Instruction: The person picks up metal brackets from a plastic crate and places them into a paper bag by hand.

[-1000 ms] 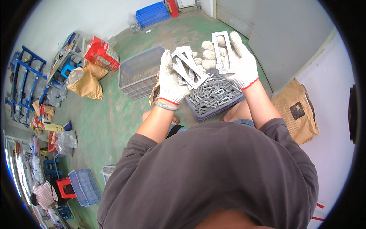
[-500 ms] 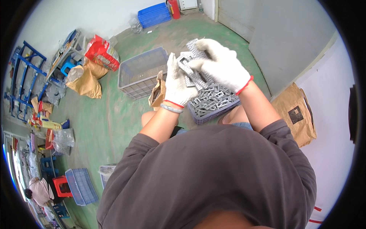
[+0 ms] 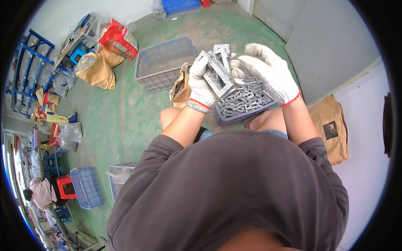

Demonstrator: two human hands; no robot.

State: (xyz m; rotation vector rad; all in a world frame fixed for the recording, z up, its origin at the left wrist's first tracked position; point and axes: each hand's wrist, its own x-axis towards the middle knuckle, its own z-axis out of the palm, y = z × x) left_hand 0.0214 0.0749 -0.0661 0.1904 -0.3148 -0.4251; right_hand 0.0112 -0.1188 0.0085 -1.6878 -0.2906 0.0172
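Observation:
Both my hands wear white knit gloves with red cuffs. My left hand (image 3: 202, 87) is closed around a small stack of grey metal rectangular frames (image 3: 217, 74), held tilted above a crate; its fingertips show on the far side of the stack. To the right of the stack, my right hand (image 3: 270, 73) holds nothing, its fingers stretched out and the palm turned toward the frames. Below the hands, a blue-grey plastic crate (image 3: 226, 121) holds many similar metal frames (image 3: 247, 100), piled loosely between my legs.
Left of my left hand stand an opened brown paper bag (image 3: 180, 90) and a larger grey crate (image 3: 146, 75). Further left are a brown sack (image 3: 96, 75) and a red bag (image 3: 119, 38). A brown paper sack (image 3: 328, 127) leans at the right wall. Far left, a person (image 3: 42, 192) bends over.
My right hand has come off the metal frames and moved right, its fingers straightening. My left hand now holds the stack alone, turned more upright. The whole view has shifted slightly.

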